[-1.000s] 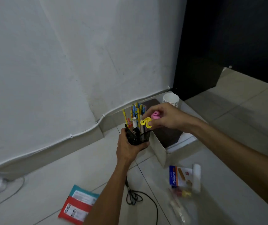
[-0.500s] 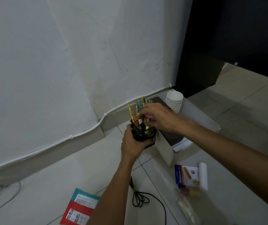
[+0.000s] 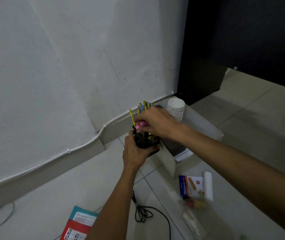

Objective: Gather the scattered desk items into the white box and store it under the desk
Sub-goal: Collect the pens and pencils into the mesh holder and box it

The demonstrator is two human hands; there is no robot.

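Pencils (image 3: pixel 145 105) fill the black cup (image 3: pixel 144 142), so little room is left inside. Paper cups (image 3: pixel 176 110) stand in the white box (image 3: pixel 168 161) just beside it. Open floor (image 3: pixel 60 184) lies to the left; a cable (image 3: pixel 145 213) lies nearer.

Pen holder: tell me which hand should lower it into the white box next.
Left, probably. The left hand wraps the pen holder right beside the white box, so it can carry it over. The right hand is busy pinching a pink piece among the pens.

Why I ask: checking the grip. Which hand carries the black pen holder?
The left hand grips the black pen holder from below; the right hand only pinches a pink item above its rim.
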